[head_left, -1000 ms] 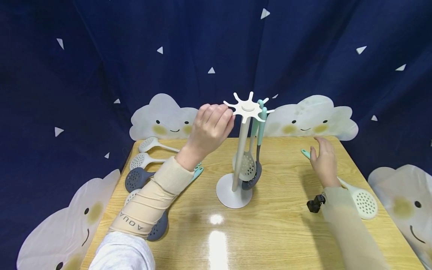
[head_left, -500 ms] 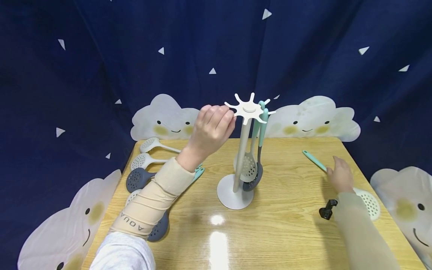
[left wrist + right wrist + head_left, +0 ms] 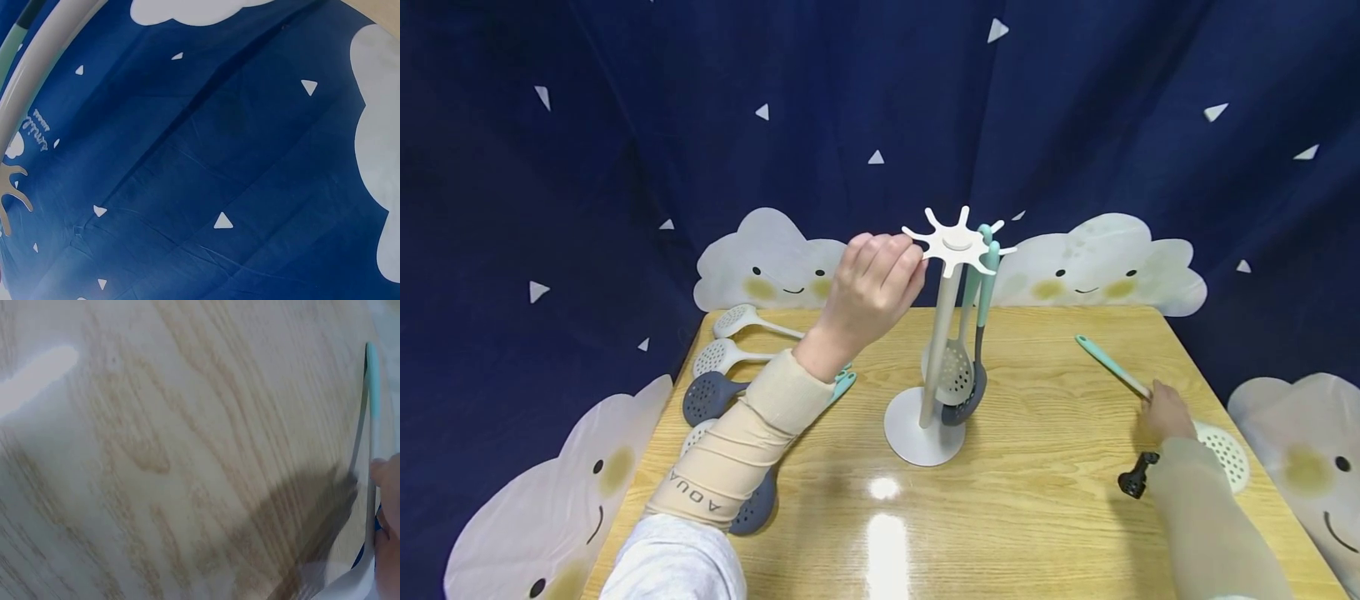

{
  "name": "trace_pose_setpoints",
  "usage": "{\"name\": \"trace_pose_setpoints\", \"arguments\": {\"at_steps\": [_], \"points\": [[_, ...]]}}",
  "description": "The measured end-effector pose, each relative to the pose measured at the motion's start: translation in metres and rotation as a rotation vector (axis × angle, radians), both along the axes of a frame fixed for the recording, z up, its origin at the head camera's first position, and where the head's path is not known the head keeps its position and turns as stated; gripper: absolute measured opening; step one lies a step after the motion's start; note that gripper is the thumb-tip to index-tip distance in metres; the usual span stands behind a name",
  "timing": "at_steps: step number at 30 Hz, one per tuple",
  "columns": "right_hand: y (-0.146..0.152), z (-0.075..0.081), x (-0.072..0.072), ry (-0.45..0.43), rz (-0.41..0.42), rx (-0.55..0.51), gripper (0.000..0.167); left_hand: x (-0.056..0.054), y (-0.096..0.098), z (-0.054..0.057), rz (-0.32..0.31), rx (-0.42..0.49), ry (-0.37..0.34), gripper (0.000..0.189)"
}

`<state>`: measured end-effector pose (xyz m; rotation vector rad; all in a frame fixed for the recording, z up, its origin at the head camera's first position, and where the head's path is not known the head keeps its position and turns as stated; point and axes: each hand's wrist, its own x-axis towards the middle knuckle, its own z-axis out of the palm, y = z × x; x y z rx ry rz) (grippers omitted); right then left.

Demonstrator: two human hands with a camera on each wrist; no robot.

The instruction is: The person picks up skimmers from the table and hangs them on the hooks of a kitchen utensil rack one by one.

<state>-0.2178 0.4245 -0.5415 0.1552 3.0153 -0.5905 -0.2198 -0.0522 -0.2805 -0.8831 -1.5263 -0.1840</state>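
My left hand point(image 3: 876, 287) is up at the white utensil rack point(image 3: 957, 242), its curled fingers gripping one of the top hook arms. In the left wrist view the rack's pole point(image 3: 47, 62) curves down the left side. From the hooks hang a pale skimmer point(image 3: 957, 373) and a dark grey one point(image 3: 977, 392), both by mint handles. At the table's right, my right hand point(image 3: 1167, 412) pinches the shaft of a white skimmer point(image 3: 1225, 457), whose mint-tipped handle points away to the back left. Thumb and fingers meet that shaft point(image 3: 372, 444) in the right wrist view.
Several skimmers, white point(image 3: 711, 357) and dark grey point(image 3: 706, 397), lie along the left of the wooden table point(image 3: 1030, 517), partly under my left forearm. A dark blue curtain point(image 3: 812, 83) with cloud cut-outs point(image 3: 1097, 262) stands behind the table.
My right hand has moved right and down from above the handle onto the skimmer's shaft, uncovering the mint handle. My left hand stays at the rack.
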Motion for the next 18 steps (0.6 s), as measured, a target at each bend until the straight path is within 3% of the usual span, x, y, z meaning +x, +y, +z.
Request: {"name": "trace_pose_setpoints", "arguments": {"at_steps": [5, 12, 18], "points": [[0.0001, 0.0014, -0.0006, -0.105, 0.014, 0.002, 0.053, -0.0005, -0.0001, -0.0005, 0.005, 0.0, 0.001, 0.017], [-0.0054, 0.0068, -0.0039, -0.116, 0.041, 0.091, 0.028, -0.0002, 0.0001, -0.0004, 0.007, 0.002, 0.0, 0.014], [-0.0071, 0.0027, -0.0091, -0.152, 0.023, 0.088, 0.037, -0.0003, 0.0002, -0.0006, 0.016, 0.002, 0.004, 0.012]]}}
